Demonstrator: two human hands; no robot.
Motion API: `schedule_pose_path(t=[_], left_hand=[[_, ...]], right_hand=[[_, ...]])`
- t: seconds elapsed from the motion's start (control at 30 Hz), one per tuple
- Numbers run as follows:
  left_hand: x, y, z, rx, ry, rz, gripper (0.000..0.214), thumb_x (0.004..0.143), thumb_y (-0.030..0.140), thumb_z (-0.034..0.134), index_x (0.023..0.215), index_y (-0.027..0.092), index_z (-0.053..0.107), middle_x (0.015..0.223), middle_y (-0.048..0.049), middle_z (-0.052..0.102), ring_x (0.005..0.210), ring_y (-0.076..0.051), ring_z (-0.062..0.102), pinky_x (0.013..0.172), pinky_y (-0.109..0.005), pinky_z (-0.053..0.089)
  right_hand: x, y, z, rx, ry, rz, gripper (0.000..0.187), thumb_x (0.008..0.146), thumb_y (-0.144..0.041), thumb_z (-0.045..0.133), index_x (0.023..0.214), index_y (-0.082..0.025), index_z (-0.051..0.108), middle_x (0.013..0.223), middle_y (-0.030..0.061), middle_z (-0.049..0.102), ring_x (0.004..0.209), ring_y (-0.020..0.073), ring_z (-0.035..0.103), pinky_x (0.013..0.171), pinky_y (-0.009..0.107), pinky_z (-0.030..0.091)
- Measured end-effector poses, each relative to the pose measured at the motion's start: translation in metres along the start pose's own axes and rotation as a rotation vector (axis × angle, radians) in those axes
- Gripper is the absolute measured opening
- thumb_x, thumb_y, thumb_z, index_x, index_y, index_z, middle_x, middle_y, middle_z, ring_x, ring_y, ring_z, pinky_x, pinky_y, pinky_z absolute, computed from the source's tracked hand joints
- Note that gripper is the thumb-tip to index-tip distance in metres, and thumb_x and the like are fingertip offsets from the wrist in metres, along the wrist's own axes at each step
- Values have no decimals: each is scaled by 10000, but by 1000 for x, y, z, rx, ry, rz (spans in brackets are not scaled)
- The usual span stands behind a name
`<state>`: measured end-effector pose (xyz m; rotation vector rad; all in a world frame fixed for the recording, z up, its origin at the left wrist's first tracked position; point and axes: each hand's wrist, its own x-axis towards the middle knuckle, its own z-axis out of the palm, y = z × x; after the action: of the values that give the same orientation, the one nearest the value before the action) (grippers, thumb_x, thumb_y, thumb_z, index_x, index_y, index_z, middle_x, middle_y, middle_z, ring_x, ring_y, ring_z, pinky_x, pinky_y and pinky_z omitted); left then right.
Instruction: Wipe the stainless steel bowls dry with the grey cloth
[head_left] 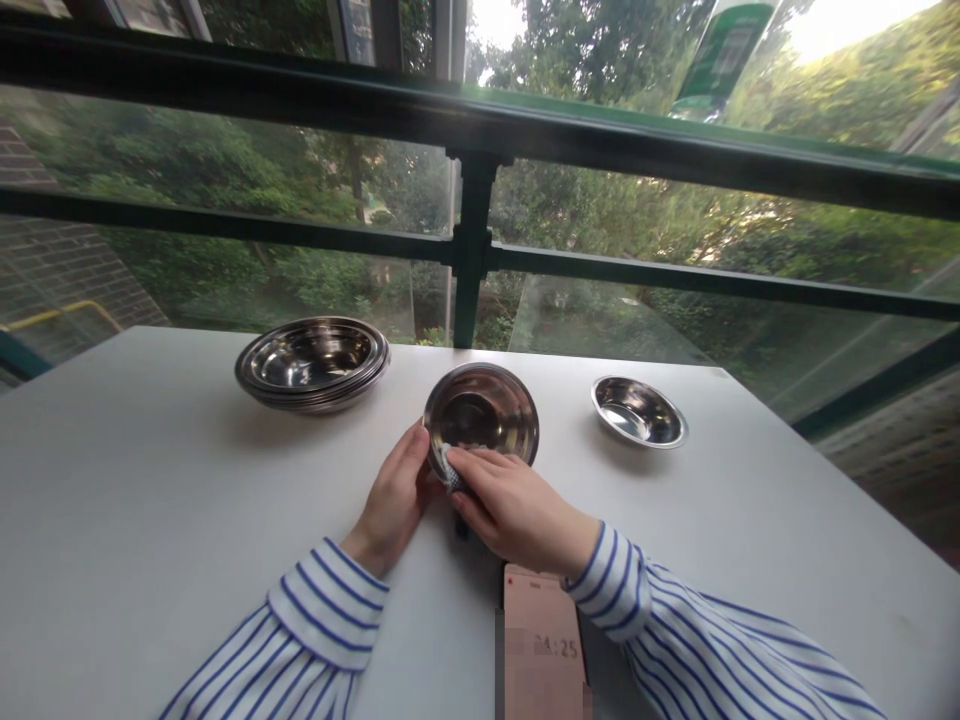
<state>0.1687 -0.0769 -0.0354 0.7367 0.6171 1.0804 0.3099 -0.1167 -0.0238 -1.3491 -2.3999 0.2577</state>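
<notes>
A steel bowl (484, 412) is tilted up on its edge at the middle of the white table (150, 500), its inside facing me. My left hand (394, 500) grips the bowl's left rim. My right hand (514, 510) is closed on a small blue-and-white cloth (448, 467) and presses it against the bowl's lower rim. Both arms wear blue-striped white sleeves.
A stack of steel bowls (313, 362) stands at the back left. A single small steel bowl (638, 411) sits at the right. A pink phone (541, 645) lies near the table's front edge. A dark railing (472, 250) with glass runs behind the table.
</notes>
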Motion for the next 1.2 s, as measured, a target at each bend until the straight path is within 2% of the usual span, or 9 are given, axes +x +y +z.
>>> schedule_pose_path(t=[0.17, 0.27, 0.37, 0.5, 0.77, 0.83, 0.97, 1.03, 1.2], left_hand=[[1, 1, -3, 80, 63, 16, 377, 783, 358, 567, 1116, 182, 583, 944, -47, 690, 822, -187, 625, 682, -272, 488], [0, 1, -3, 68, 52, -40, 414, 781, 401, 555, 1131, 182, 586, 984, -60, 687, 876, -206, 621, 736, -295, 484], [-1, 1, -2, 19, -4, -96, 460, 791, 439, 523, 1157, 166, 577, 1037, -81, 673, 972, -229, 594, 832, -329, 458], [0, 2, -1, -7, -9, -74, 456, 796, 410, 531, 1166, 146, 568, 1067, -85, 663, 1035, -231, 567, 898, -341, 428], [4, 1, -1, 51, 82, 0, 444, 768, 405, 570, 1126, 144, 598, 1030, -91, 680, 1015, -254, 581, 857, -357, 458], [4, 1, -2, 51, 93, -11, 451, 770, 424, 560, 1119, 142, 601, 1018, -92, 684, 993, -252, 592, 840, -355, 466], [3, 1, -1, 53, 104, -53, 429, 780, 425, 544, 1100, 147, 614, 1007, -89, 688, 969, -246, 604, 823, -342, 473], [3, 1, -1, 62, 120, -60, 417, 786, 420, 538, 1091, 148, 619, 1001, -87, 689, 961, -242, 607, 811, -334, 478], [4, 1, -4, 88, 149, -64, 446, 775, 449, 539, 1080, 134, 620, 972, -89, 695, 915, -237, 620, 758, -325, 495]], right_hand=[[-5, 3, -14, -166, -117, -4, 360, 882, -292, 400, 1199, -135, 469, 1130, 114, 595, 1076, 235, 505, 859, 395, 397], [-4, 3, -15, -136, -115, -18, 366, 888, -288, 396, 1215, -132, 450, 1155, 112, 579, 1097, 224, 486, 877, 385, 393], [-1, 1, -6, -79, -67, -29, 426, 900, -301, 366, 1284, -119, 377, 1286, 124, 479, 1186, 223, 403, 935, 386, 372], [1, -1, 2, -93, -54, -13, 460, 905, -295, 327, 1323, -104, 332, 1343, 131, 415, 1213, 228, 367, 948, 389, 364], [-4, 1, -15, -249, -132, 8, 341, 848, -247, 402, 1144, -125, 518, 1058, 118, 618, 1019, 234, 510, 837, 386, 373], [-3, 0, -14, -232, -129, 10, 335, 853, -245, 393, 1146, -137, 514, 1081, 110, 611, 1028, 232, 503, 837, 388, 371], [2, -3, -3, -147, -70, -31, 413, 883, -260, 346, 1273, -133, 394, 1261, 101, 504, 1143, 227, 416, 885, 376, 372], [3, -4, 0, -140, -55, -36, 425, 891, -263, 332, 1290, -123, 370, 1284, 103, 484, 1162, 229, 399, 898, 373, 369], [-2, -4, -15, -221, -146, 10, 313, 864, -255, 370, 1108, -148, 533, 1091, 84, 617, 1011, 228, 515, 824, 373, 374]])
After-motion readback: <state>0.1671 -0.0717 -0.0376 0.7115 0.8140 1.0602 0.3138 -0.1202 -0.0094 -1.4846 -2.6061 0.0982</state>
